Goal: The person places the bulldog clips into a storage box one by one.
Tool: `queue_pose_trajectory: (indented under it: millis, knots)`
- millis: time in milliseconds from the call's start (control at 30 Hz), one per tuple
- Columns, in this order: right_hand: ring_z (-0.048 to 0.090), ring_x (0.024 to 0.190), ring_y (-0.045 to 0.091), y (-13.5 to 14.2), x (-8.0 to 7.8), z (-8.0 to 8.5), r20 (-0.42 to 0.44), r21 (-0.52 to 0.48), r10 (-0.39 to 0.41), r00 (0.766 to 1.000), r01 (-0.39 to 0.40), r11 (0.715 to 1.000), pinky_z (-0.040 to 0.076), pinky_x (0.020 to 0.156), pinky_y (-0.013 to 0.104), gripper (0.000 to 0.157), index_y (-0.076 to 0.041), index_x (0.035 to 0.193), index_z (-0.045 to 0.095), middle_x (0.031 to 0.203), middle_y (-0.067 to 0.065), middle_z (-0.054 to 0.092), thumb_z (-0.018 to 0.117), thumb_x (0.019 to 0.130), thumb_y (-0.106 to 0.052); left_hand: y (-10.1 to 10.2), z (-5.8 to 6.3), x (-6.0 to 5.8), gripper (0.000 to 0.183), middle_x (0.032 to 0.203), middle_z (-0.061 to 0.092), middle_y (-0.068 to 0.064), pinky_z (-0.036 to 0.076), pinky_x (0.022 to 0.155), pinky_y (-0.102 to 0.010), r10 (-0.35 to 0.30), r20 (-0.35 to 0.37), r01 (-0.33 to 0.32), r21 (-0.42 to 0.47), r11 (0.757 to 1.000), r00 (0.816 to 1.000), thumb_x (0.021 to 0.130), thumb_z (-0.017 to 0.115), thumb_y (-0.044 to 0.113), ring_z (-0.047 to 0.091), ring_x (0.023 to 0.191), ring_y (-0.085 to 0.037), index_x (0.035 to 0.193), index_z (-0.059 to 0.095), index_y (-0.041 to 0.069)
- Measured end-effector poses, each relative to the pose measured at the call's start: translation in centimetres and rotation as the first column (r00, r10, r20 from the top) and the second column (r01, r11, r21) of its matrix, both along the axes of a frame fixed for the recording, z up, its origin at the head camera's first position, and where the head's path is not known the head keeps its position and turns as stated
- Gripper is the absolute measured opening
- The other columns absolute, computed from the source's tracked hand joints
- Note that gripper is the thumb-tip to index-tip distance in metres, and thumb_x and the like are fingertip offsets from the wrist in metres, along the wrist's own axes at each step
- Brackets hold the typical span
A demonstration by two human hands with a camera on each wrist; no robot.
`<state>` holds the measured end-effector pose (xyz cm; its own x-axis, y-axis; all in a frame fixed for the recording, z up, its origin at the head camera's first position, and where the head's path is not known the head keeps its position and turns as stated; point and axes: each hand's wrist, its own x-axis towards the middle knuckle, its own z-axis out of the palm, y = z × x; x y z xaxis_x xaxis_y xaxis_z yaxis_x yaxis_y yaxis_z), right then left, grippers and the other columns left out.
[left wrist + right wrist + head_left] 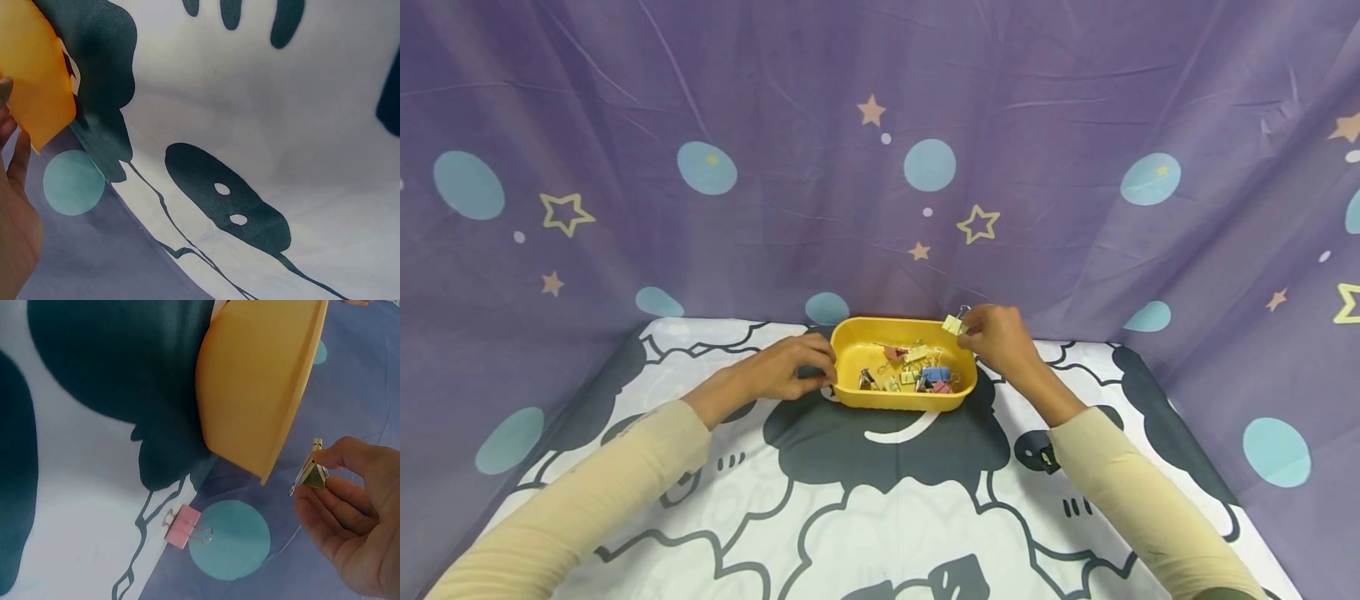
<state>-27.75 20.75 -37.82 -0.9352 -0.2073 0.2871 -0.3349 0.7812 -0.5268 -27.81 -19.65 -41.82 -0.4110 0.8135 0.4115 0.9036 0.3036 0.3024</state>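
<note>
A yellow tub (895,402) stands at the back of the patterned cloth, with several small binder clips inside, among them a blue clip (936,374), a red clip (894,353) and a pale yellow clip (917,353). My left hand (790,367) holds the tub's left end, its fingertips against the wall in the left wrist view. Above the right rim, my right hand (1003,342) pinches a yellow binder clip (315,469) between thumb and fingers. Its wire handle points up in the head view. A pink binder clip (183,526) lies outside the tub, seen in the right wrist view.
A purple curtain (820,150) with stars and ovals hangs close behind the tub and down both sides. White cloth (925,517) with dark cartoon shapes covers the surface in front.
</note>
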Motion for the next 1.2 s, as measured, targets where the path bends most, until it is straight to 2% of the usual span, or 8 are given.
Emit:
queue_pose_trajectory:
  millis: [267, 433, 633, 833, 1200]
  knots:
    - [0.081, 0.097, 0.037, -0.9, -0.4, -0.5, -0.012, 0.016, -0.001, 1.000, 0.001, 1.000, 0.067, 0.088, 0.054, 0.023, 0.002, 0.108, 0.085, 0.105, 0.020, 0.086, 0.085, 0.089, -0.012, 0.0, -0.1, 0.0, 0.021, 0.107, 0.079, 0.000, 0.061, 0.096, -0.041, -0.010, -0.012, 0.010, 0.013, 1.000, 1.000, 0.089, 0.090, -0.002, 0.070, 0.104, -0.017, 0.099, 0.086, 0.016]
    - [0.079, 0.101, 0.039, -1.0, -0.5, -0.7, 0.009, 0.040, -0.030, 1.000, 0.030, 0.999, 0.066, 0.092, 0.056, 0.029, 0.003, 0.112, 0.085, 0.109, 0.022, 0.085, 0.086, 0.091, -0.016, 0.0, -0.2, 0.0, 0.020, 0.107, 0.079, 0.001, 0.060, 0.095, -0.041, -0.012, -0.015, 0.012, 0.016, 1.000, 1.000, 0.089, 0.089, -0.002, 0.069, 0.104, -0.017, 0.099, 0.086, 0.016]
    - [0.080, 0.101, 0.040, -1.0, -0.4, -0.9, 0.007, 0.057, -0.033, 0.999, 0.033, 0.998, 0.068, 0.090, 0.054, 0.031, 0.005, 0.114, 0.084, 0.110, 0.023, 0.084, 0.087, 0.091, -0.016, 0.0, -0.1, 0.0, 0.021, 0.107, 0.079, 0.000, 0.060, 0.095, -0.041, -0.010, -0.017, 0.010, 0.017, 1.000, 1.000, 0.088, 0.090, -0.002, 0.069, 0.104, -0.017, 0.099, 0.086, 0.015]
    - [0.082, 0.102, 0.038, -0.5, -0.2, -0.8, 0.015, 0.036, -0.034, 0.999, 0.033, 0.999, 0.068, 0.089, 0.053, 0.031, 0.005, 0.116, 0.085, 0.111, 0.022, 0.085, 0.085, 0.092, -0.014, 0.0, -0.1, 0.1, 0.021, 0.106, 0.079, 0.001, 0.060, 0.095, -0.040, 0.008, -0.010, -0.008, 0.013, 1.000, 1.000, 0.088, 0.090, -0.003, 0.069, 0.103, -0.016, 0.099, 0.086, 0.014]
    - [0.083, 0.103, 0.038, 0.3, -0.1, -0.6, 0.023, 0.020, -0.055, 0.998, 0.055, 0.998, 0.068, 0.091, 0.055, 0.030, 0.003, 0.116, 0.085, 0.111, 0.020, 0.086, 0.086, 0.094, -0.016, 0.1, 0.1, 0.2, 0.021, 0.106, 0.078, 0.000, 0.060, 0.095, -0.041, 0.004, -0.015, -0.004, 0.012, 1.000, 1.000, 0.088, 0.091, -0.002, 0.069, 0.103, -0.017, 0.099, 0.086, 0.015]
